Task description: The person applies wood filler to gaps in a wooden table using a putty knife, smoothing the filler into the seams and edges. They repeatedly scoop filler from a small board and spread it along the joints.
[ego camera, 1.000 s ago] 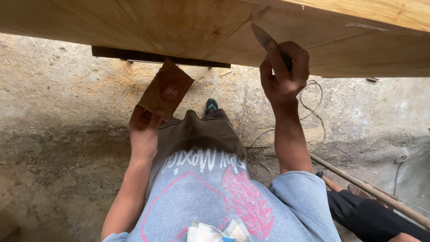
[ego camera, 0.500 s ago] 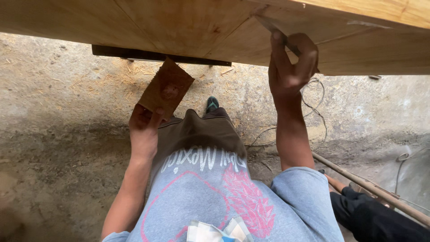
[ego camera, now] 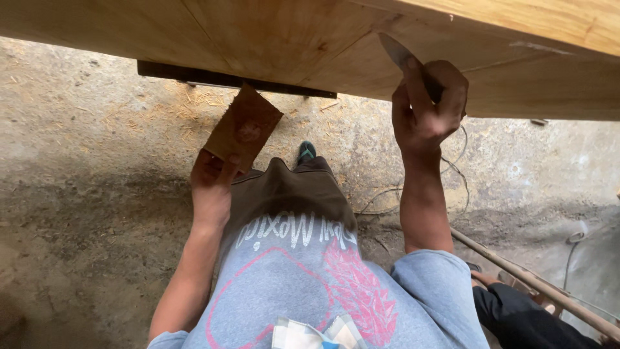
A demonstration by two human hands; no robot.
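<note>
A broad pale wooden panel (ego camera: 271, 45) spans the top of the head view. My right hand (ego camera: 426, 106) is raised against it, gripping a flat metal blade (ego camera: 397, 52) whose tip lies on the wood surface. Lower and to the left, my left hand (ego camera: 212, 184) pinches the bottom corner of a brown, stained square sheet (ego camera: 244, 128), held upright and apart from the panel. My grey shirt and brown trousers fill the lower middle.
A dark strip (ego camera: 226, 79) runs along the panel's lower edge. Below lies a dirt floor (ego camera: 97, 194) strewn with wood shavings. A thin cable (ego camera: 387, 194) trails on the ground, and a long metal rod (ego camera: 529, 278) slants at lower right beside another person's dark sleeve (ego camera: 516, 317).
My right hand has slid the blade up and to the right along the panel, then settled slightly lower. The left hand and its brown sheet have hardly moved.
</note>
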